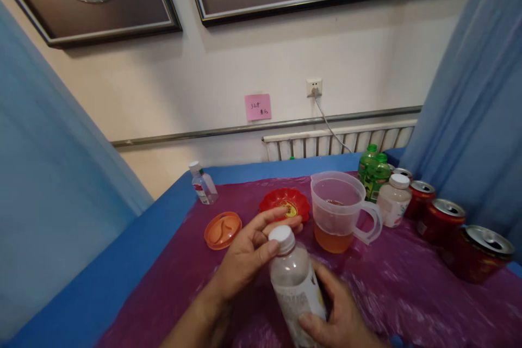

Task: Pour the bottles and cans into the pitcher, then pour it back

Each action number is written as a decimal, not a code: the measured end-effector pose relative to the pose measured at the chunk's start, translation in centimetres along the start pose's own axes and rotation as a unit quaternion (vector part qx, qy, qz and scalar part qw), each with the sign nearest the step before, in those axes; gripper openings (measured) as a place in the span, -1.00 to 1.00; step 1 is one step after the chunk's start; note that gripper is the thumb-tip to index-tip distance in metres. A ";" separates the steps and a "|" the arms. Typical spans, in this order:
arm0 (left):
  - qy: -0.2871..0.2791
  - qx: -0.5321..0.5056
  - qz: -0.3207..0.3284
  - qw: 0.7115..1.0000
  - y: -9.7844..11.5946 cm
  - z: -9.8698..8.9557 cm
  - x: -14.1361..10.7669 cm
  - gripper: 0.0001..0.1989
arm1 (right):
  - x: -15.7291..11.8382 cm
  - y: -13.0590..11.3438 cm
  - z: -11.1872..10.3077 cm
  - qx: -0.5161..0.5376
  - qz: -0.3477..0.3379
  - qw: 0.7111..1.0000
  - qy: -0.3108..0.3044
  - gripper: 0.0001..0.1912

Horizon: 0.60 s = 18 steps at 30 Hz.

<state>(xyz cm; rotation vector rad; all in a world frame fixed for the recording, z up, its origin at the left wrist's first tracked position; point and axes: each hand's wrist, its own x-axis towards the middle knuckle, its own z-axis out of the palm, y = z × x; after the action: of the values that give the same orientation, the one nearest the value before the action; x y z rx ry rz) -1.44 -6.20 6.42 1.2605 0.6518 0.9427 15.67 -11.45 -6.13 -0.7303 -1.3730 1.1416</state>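
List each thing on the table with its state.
Clear plastic bottle with white cap: capped, held by right hand, left hand on cap.
Clear plastic jug: uncovered, part-filled with amber liquid.
Orange round lid: lying off.
Red cans: opened.
Green bottles: capped.

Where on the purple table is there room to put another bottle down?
Bare purple sheet lies in front of the pitcher and left of the cans. More lies between the orange lid and small bottle. The back right corner, with green bottles, is crowded.
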 end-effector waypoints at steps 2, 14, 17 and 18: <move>-0.024 0.003 -0.011 1.000 -0.2 -0.6 -0.9 -0.26 | 0.0 0.0 0.3 0.043 0.004 0.999 0.002 -0.22; 0.142 0.166 -0.039 0.975 0.6 -5.4 -5.0 -0.26 | 1.6 -1.0 3.3 0.111 0.093 0.987 -0.066 -0.36; 0.280 0.231 0.036 0.931 3.7 -10.7 -3.9 -0.30 | 0.3 -0.2 2.5 0.022 0.133 0.988 -0.069 -0.43; 0.319 0.258 0.062 0.910 4.7 -12.9 -3.4 -0.30 | -0.3 0.1 2.0 -0.003 0.146 0.987 -0.069 -0.46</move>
<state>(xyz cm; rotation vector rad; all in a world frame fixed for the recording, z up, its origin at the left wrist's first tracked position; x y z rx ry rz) -15.04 -2.64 7.98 1.4628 1.4198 1.3629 13.74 -12.12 -6.12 -0.8916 -1.4153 1.4397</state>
